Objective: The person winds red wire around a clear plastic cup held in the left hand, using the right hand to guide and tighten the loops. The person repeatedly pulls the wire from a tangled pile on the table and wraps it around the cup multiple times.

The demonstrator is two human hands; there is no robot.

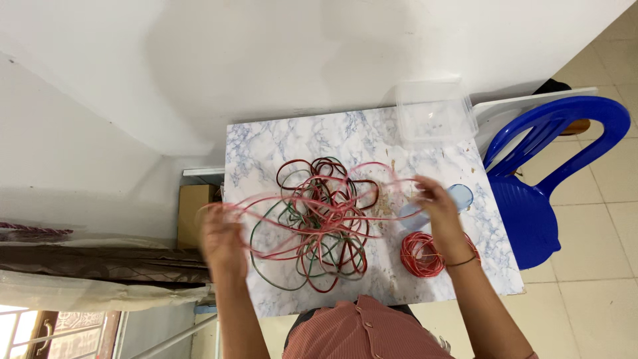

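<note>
While thin pink wire [312,199] stretches over a marbled table [266,143], both blurred hands, left [222,239] and right [435,199], seemingly pinch its glossy loops.

A marble-patterned table [266,143] stands against a white wall [199,60]. At its far right corner sits a clear plastic box [433,110]. A blue plastic chair [538,193] stands to the right on a tiled floor [598,279]. A cardboard box [193,213] lies left of the table, with a brown curtain [100,262] nearer.
</note>
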